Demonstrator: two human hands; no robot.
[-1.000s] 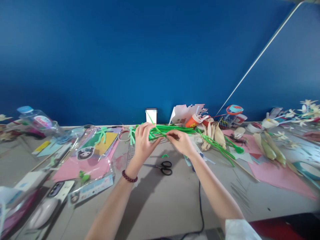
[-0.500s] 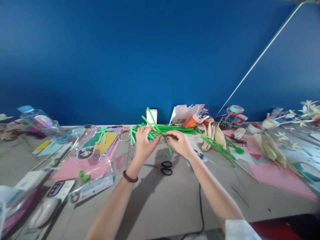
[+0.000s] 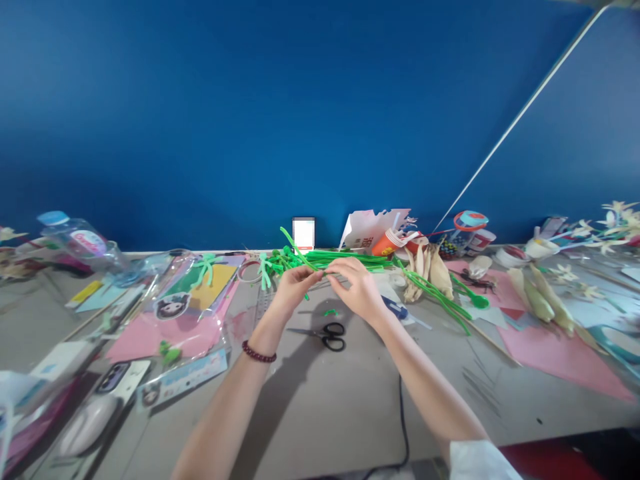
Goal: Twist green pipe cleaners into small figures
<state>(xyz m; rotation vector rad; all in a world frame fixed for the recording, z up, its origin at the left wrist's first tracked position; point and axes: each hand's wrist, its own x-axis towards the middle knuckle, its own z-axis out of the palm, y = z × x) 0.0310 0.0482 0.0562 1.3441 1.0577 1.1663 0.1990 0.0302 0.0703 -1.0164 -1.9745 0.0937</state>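
Note:
Both hands meet above the middle of the table. My left hand [image 3: 294, 288] pinches a green fuzzy stem [image 3: 290, 239], whose end rises up and to the left; a short green end shows below the fingers. My right hand [image 3: 356, 285] has its fingertips closed at the same stem, touching or nearly touching the left fingertips. Behind the hands lies a bundle of green stems [image 3: 350, 257]. Black-handled scissors [image 3: 333, 337] rest on the table below the hands, with a small green scrap [image 3: 331, 312] just above them.
On the left are a plastic bag with pink sheets [image 3: 165, 337], a phone [image 3: 123, 381], a mouse [image 3: 89, 425] and a bottle [image 3: 80, 240]. Paper cups [image 3: 387, 243], dried husks [image 3: 440, 275], green stems and pink paper [image 3: 565, 353] are on the right. A black cable [image 3: 404, 420] runs near the front.
The crossed green stems between my hands have shifted, and one raised end now shows instead of two. My right hand has moved slightly left, its fingers more raised.

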